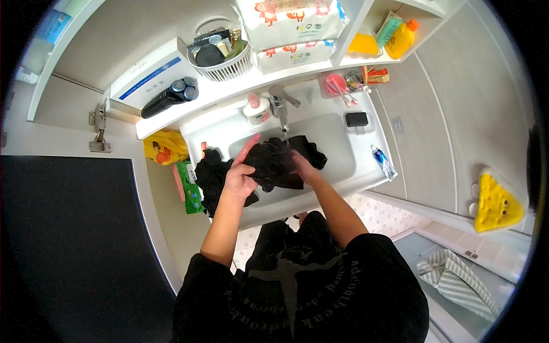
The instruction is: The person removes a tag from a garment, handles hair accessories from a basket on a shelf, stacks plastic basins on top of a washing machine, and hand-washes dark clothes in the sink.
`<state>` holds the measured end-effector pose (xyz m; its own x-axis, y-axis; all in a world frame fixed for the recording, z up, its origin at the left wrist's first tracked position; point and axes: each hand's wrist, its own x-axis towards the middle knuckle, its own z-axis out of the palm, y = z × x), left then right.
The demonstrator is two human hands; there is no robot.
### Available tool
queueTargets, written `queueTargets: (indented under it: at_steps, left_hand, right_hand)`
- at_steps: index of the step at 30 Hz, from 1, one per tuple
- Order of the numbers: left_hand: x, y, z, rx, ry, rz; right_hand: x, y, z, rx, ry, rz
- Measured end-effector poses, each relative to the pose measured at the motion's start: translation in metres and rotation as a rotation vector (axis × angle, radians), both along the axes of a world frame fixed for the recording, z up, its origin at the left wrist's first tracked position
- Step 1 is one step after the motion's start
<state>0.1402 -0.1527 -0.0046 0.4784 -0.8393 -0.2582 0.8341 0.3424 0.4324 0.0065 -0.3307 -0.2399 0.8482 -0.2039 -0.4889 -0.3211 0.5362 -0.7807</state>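
Black cloth (pixel 271 163) is stretched between my two hands over the white sink (pixel 337 128), just below the silver faucet (pixel 278 106). My left hand (pixel 241 171) grips its left side, with the thumb over the cloth and a finger stretched upward. At the right side, my right hand (pixel 303 168) has hold of the same cloth; its fingertips are partly hidden by the fabric. More black cloth (pixel 213 180) lies bunched over the sink's left edge. Another dark part (pixel 311 151) rests in the basin to the right; whether it joins the held piece is unclear.
Behind the faucet stand a soap bottle (pixel 257 110) and a shelf with a shaver (pixel 170 97) and a white basket (pixel 229 66). On the sink's right side are a pink cup (pixel 335 84), a black soap bar (pixel 357 119) and a toothpaste tube (pixel 383 162). An open cabinet door (pixel 80 240) is at left.
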Motion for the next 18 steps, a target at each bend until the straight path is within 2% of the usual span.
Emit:
queueTargets:
  at_steps: [2,5,8,11,14,17,18]
  left_hand:
    - [0.001,0.001,0.000,-0.064,0.071,0.034]
    - [0.000,-0.001,0.000,-0.135,0.111,0.042]
    - [0.000,0.001,-0.014,-0.145,0.103,0.030]
    - [0.000,0.004,-0.012,-0.167,0.096,0.046]
    - [-0.001,0.005,0.003,-0.172,0.103,0.074]
    - [0.000,0.007,0.009,-0.143,0.124,0.099]
    - [0.001,0.008,0.009,-0.132,0.121,0.103]
  right_hand:
    - [0.005,-0.008,0.037,-0.107,0.223,-0.010]
    - [0.000,0.005,-0.031,-0.803,0.118,0.125]
    - [0.002,0.015,-0.012,-1.047,0.031,0.326]
    - [0.008,0.020,0.006,-0.988,0.363,0.354]
    - [0.017,0.022,0.020,-0.917,0.588,0.158]
    - [0.021,0.026,0.050,-0.999,0.604,-0.197]
    - [0.021,0.024,0.039,-1.082,0.573,-0.276]
